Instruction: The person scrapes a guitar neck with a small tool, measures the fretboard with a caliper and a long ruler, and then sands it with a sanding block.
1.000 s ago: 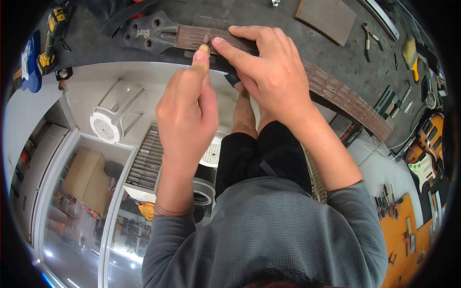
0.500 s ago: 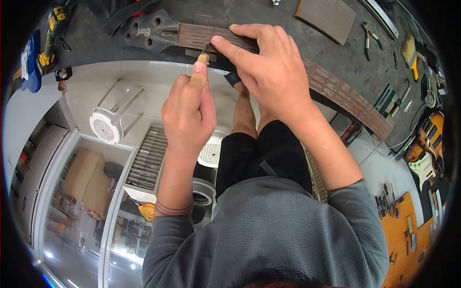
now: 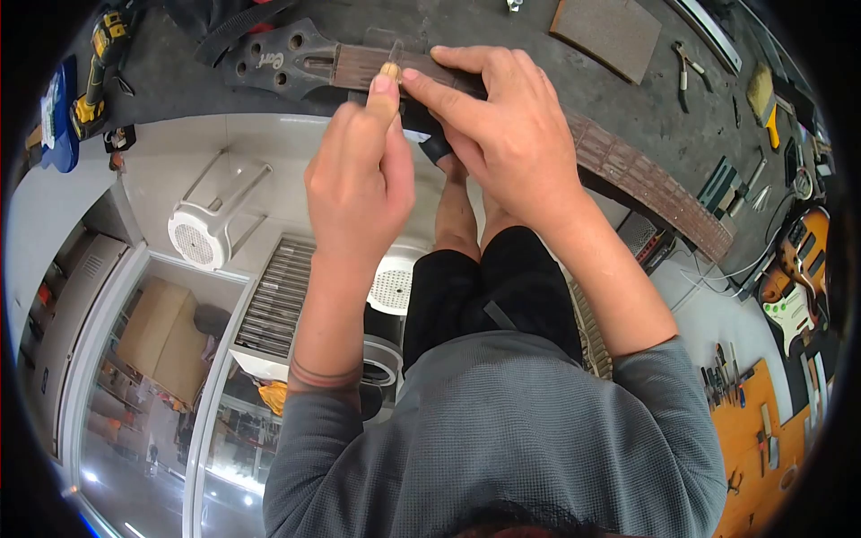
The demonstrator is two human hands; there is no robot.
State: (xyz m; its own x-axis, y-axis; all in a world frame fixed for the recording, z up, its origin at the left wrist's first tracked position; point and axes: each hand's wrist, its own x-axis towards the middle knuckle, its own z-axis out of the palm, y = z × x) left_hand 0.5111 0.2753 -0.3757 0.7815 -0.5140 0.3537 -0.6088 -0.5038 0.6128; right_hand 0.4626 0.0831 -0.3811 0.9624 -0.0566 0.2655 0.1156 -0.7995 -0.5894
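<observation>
A dark guitar neck (image 3: 646,175) lies along the bench edge, its fretboard brown and its headstock (image 3: 278,61) at the left with empty tuner holes. My left hand (image 3: 359,175) is closed around a small wooden-handled blade tool (image 3: 390,69), thumb on top of the handle. Its thin metal tip reaches over the fretboard near the headstock end. My right hand (image 3: 511,125) rests on the neck with nothing gripped; its index finger extends close beside the tool, and other fingers lie over the far edge. Part of the fretboard is hidden beneath it.
On the dark bench lie a brown board (image 3: 605,38), pliers (image 3: 689,76), a yellow-handled brush (image 3: 765,99) and a yellow-black power drill (image 3: 99,72). A sunburst guitar body (image 3: 798,260) is at the right. White stools (image 3: 197,235) stand below the bench.
My left hand has pushed the tool forward across the fretboard, so its tip now reaches the far edge. My right hand has stayed nearly still on the neck.
</observation>
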